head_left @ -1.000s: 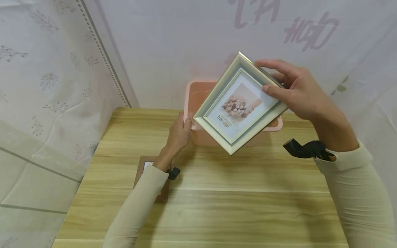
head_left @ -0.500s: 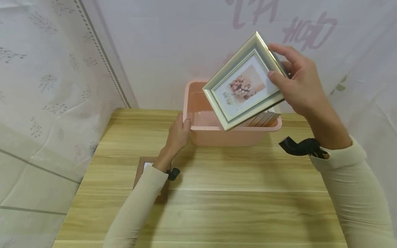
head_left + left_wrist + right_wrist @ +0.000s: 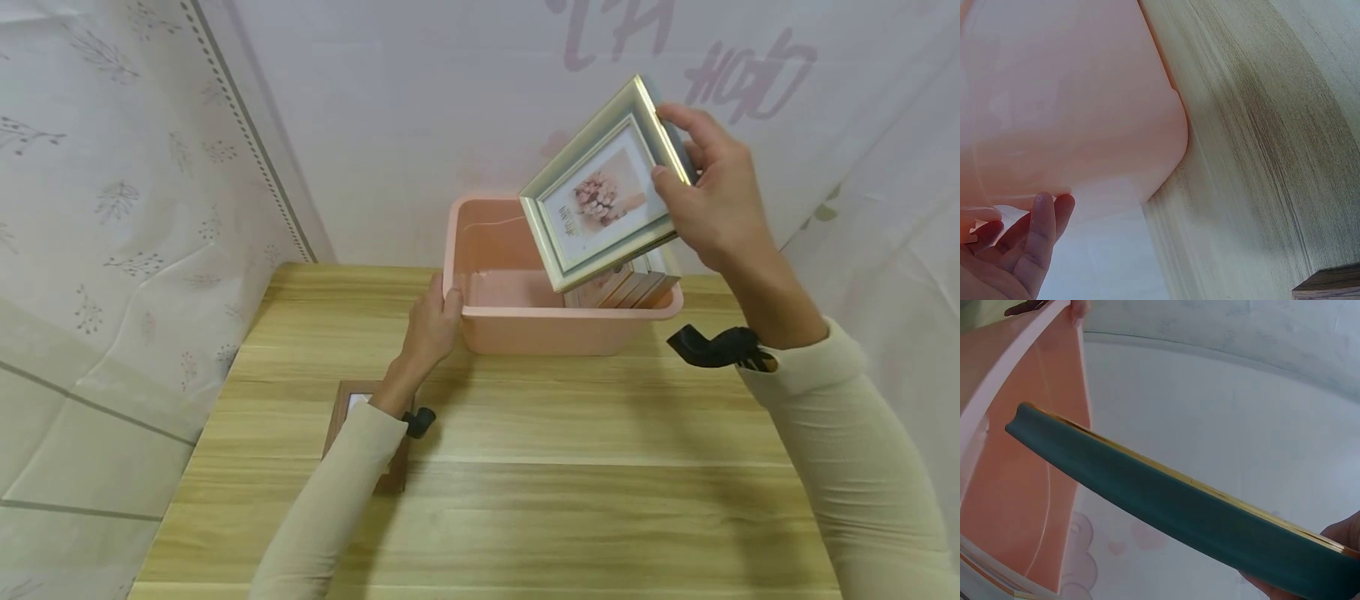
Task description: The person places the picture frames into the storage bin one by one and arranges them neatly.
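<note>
My right hand (image 3: 712, 187) grips one edge of a cream picture frame (image 3: 551, 179) with gold trim and a flower print, thumb on its front. The picture frame is tilted above the right part of a pink plastic bin (image 3: 540, 333). Seen from the right wrist, the same picture frame (image 3: 1166, 490) turns a dark green side edge to the camera. My left hand (image 3: 431, 325) holds the bin's left rim, with the thumb at the rim; its fingers (image 3: 1038, 231) curl under the rim in the left wrist view. Several picture frames (image 3: 633, 287) stand on edge inside the bin's right end.
A brown picture frame (image 3: 397, 479) lies on the wooden table (image 3: 570, 508), partly hidden under my left forearm. Behind the bin hangs a pale printed cloth (image 3: 412, 108), and a patterned curtain (image 3: 150, 217) borders the left side.
My right hand has lifted the cream picture frame up and to the right and tilted it, which uncovers the frames inside the bin. My left hand stays on the rim.
</note>
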Available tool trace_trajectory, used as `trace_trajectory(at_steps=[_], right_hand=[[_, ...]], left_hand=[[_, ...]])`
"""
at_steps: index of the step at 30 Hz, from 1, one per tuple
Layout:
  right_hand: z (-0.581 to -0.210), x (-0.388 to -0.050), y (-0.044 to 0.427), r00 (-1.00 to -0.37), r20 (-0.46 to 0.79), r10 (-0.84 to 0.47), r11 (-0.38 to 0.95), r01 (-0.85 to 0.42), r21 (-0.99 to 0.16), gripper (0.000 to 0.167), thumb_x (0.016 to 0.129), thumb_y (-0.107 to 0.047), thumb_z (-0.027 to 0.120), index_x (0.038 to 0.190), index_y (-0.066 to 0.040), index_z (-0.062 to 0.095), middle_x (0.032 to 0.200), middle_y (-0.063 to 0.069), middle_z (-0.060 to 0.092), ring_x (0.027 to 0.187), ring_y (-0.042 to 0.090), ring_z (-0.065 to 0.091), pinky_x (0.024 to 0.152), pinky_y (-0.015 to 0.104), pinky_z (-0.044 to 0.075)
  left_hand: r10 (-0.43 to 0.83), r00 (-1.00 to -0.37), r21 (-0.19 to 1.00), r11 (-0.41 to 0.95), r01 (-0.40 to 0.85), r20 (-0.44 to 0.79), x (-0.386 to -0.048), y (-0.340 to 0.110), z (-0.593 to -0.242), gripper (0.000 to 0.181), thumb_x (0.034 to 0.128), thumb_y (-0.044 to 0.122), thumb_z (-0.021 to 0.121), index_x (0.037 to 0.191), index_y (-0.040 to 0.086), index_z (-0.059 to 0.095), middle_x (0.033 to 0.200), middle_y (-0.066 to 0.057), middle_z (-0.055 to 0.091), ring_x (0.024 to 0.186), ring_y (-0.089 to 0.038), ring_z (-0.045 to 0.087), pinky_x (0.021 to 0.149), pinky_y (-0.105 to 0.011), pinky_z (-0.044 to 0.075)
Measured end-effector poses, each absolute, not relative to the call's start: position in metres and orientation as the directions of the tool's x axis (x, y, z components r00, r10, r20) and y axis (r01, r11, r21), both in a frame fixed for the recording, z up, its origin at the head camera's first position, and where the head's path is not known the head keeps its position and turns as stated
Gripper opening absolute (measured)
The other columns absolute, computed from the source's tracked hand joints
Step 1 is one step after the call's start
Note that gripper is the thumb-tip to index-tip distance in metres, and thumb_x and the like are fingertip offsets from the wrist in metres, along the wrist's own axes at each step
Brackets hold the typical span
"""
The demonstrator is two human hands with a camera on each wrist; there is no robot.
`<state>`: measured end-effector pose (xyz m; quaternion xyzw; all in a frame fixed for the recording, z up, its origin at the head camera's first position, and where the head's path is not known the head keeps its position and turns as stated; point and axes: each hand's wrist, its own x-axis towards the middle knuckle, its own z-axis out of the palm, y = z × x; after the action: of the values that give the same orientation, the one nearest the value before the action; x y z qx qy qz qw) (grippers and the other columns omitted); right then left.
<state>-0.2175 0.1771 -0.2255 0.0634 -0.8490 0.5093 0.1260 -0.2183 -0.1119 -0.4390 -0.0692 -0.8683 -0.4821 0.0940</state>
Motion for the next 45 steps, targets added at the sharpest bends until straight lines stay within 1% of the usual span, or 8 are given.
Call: trace_trajectory(at_steps=[9,19,27,30,33,39,41,45], right_hand=[[-0.234,-0.225,0.173,-0.96,0.277,0.043,0.52,-0.215,-0.827,0.059,0.094,0.002,0.049,0.145,-0.028,0.047,0.127,0.025,0.055,0.104,0.029,0.058,0.071,0.021,0.054],[-0.242,-0.233,0.172,-0.963,0.264,0.051,0.58,-0.186,-0.793,0.062,0.093,0.003,0.046,0.149,-0.026,0.042,0.124,0.019,0.053,0.103,0.026,0.051,0.07,0.019,0.051],[-0.248,-0.235,0.172,-0.968,0.248,0.038,0.637,-0.168,-0.753,0.065,0.093,0.003,0.044,0.151,-0.023,0.039,0.139,0.018,0.049,0.108,0.028,0.047,0.068,0.021,0.047],[-0.251,-0.235,0.172,-0.966,0.259,0.017,0.674,-0.18,-0.716,0.064,0.093,0.002,0.043,0.152,-0.02,0.038,0.141,0.018,0.049,0.101,0.029,0.048,0.06,0.02,0.042],[-0.255,-0.236,0.171,-0.964,0.266,-0.004,0.711,-0.19,-0.677,0.063,0.093,0.001,0.043,0.152,-0.018,0.038,0.145,0.015,0.048,0.097,0.028,0.048,0.062,0.02,0.039],[-0.265,-0.24,0.169,-0.97,0.237,-0.045,0.751,-0.189,-0.633,0.064,0.093,0.003,0.043,0.153,-0.015,0.034,0.155,0.008,0.039,0.056,0.02,0.041,0.047,0.021,0.034],[-0.27,-0.242,0.169,-0.972,0.229,-0.055,0.751,-0.191,-0.633,0.065,0.092,0.004,0.043,0.154,-0.014,0.034,0.156,0.008,0.037,0.062,0.019,0.046,0.049,0.023,0.036],[-0.281,-0.246,0.168,-0.971,0.23,-0.071,0.75,-0.204,-0.63,0.065,0.091,0.006,0.041,0.154,-0.012,0.033,0.157,0.009,0.036,0.106,0.028,0.051,0.081,0.03,0.043]], left_hand=[[0.034,-0.974,0.832,0.515,0.208,0.222,-0.22,-0.112,-0.44,0.036,0.0975,0.032,0.032,0.111,0.004,0.051,0.071,-0.007,0.052,0.055,-0.02,0.047,0.044,-0.032,0.036],[0.044,-0.974,0.833,0.51,0.214,0.223,-0.219,-0.112,-0.441,0.031,0.0997,0.028,0.032,0.109,0.004,0.049,0.068,-0.006,0.049,0.051,-0.017,0.042,0.041,-0.028,0.031],[0.035,-0.974,0.826,0.524,0.207,0.222,-0.22,-0.112,-0.44,0.032,0.0992,0.029,0.033,0.109,0.004,0.051,0.069,-0.006,0.051,0.055,-0.019,0.045,0.044,-0.031,0.035],[0.03,-0.974,0.823,0.528,0.207,0.226,-0.219,-0.112,-0.44,0.034,0.0987,0.03,0.033,0.109,0.004,0.051,0.069,-0.006,0.052,0.055,-0.02,0.046,0.045,-0.032,0.037],[0.033,-0.973,0.825,0.525,0.21,0.227,-0.219,-0.112,-0.44,0.034,0.0981,0.032,0.031,0.105,0.004,0.05,0.068,-0.006,0.051,0.053,-0.018,0.044,0.043,-0.031,0.035],[0.039,-0.974,0.832,0.513,0.212,0.224,-0.218,-0.112,-0.44,0.033,0.0981,0.033,0.031,0.101,0.005,0.049,0.066,-0.005,0.048,0.05,-0.016,0.04,0.04,-0.029,0.032],[0.037,-0.974,0.831,0.515,0.209,0.223,-0.218,-0.112,-0.44,0.033,0.098,0.033,0.031,0.102,0.006,0.049,0.066,-0.005,0.048,0.05,-0.017,0.04,0.041,-0.03,0.032],[0.026,-0.974,0.826,0.525,0.206,0.227,-0.219,-0.112,-0.44,0.034,0.0988,0.034,0.03,0.103,0.006,0.049,0.068,-0.005,0.047,0.053,-0.018,0.041,0.043,-0.032,0.033]])
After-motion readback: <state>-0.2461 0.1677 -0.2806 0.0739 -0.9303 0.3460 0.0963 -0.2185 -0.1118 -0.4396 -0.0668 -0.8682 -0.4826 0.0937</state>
